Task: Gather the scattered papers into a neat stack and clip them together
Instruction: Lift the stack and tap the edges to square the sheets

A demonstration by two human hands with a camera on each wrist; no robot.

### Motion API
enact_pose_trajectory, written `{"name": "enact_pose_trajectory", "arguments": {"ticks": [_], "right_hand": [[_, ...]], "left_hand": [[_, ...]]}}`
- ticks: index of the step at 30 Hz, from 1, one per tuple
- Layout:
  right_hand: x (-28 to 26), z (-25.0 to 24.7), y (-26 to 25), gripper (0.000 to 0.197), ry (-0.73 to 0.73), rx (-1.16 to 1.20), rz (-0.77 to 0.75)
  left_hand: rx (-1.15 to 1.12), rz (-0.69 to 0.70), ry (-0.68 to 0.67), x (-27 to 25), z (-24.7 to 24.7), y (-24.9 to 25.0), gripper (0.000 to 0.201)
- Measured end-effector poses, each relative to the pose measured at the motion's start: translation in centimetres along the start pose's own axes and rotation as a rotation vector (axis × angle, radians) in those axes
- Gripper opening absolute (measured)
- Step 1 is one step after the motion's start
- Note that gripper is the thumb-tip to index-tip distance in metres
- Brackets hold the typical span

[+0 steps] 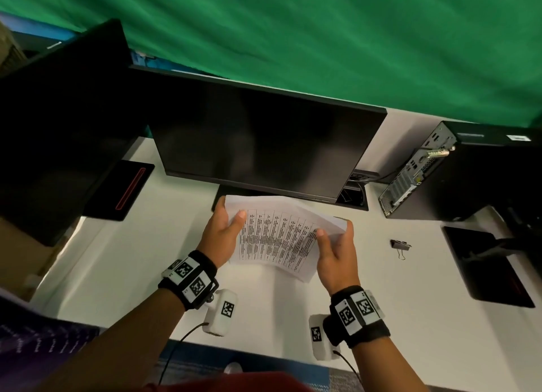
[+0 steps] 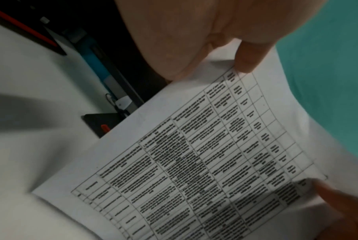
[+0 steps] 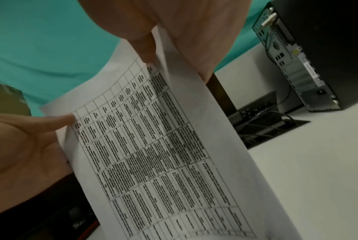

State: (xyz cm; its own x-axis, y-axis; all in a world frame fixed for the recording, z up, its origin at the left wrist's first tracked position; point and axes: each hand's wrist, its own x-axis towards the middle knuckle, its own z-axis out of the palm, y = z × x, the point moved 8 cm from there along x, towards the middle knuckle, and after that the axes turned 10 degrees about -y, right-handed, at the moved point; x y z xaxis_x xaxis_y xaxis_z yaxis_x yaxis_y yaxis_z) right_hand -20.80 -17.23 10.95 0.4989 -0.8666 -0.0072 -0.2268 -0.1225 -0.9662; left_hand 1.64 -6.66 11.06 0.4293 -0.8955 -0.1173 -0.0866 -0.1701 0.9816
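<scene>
A bundle of white papers (image 1: pixel 275 239) printed with a table is held upright above the white desk (image 1: pixel 152 254), its lower edge on or near the desk. My left hand (image 1: pixel 225 230) grips the papers' left edge, thumb on the printed side. My right hand (image 1: pixel 334 245) grips the right edge the same way. The left wrist view shows the papers (image 2: pixel 205 162) with my left hand (image 2: pixel 225 53) pinching the top edge. The right wrist view shows the sheet (image 3: pixel 163 146) pinched by my right hand (image 3: pixel 174 52). A black binder clip (image 1: pixel 400 245) lies on the desk, right of my right hand.
A dark monitor (image 1: pixel 264 142) stands right behind the papers, with a second one (image 1: pixel 58 127) at the left. A black computer tower (image 1: pixel 457 174) stands at the back right, a cable hatch (image 1: pixel 353 196) beside it. A black pad (image 1: pixel 487 265) lies at the right edge.
</scene>
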Motion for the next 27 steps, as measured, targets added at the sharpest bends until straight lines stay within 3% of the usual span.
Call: {"name": "enact_pose_trajectory", "arguments": {"ticks": [7, 10, 14, 18, 22, 27], "right_hand": [[-0.5, 0.6, 1.4, 0.018, -0.038, 0.074, 0.086], [-0.7, 0.7, 0.9, 0.027, -0.018, 0.159, 0.07], [-0.8, 1.0, 0.4, 0.043, 0.046, 0.287, 0.09], [-0.5, 1.5, 0.1, 0.056, 0.113, 0.313, 0.16], [-0.7, 1.6, -0.2, 0.047, 0.167, 0.326, 0.273], [-0.6, 0.7, -0.4, 0.039, 0.238, 0.312, 0.287]], "left_hand": [[-0.073, -0.068, -0.037, -0.3, 0.9, -0.8, 0.021], [-0.194, -0.052, -0.035, -0.6, 1.0, -0.1, 0.023], [-0.263, -0.06, 0.077, -0.4, 0.6, -0.1, 0.055], [-0.323, -0.109, 0.151, -0.3, 0.9, 0.3, 0.07], [-0.324, -0.148, 0.217, 0.0, 0.7, 0.1, 0.059], [-0.282, -0.122, 0.248, 0.4, 0.3, 0.5, 0.03]]}}
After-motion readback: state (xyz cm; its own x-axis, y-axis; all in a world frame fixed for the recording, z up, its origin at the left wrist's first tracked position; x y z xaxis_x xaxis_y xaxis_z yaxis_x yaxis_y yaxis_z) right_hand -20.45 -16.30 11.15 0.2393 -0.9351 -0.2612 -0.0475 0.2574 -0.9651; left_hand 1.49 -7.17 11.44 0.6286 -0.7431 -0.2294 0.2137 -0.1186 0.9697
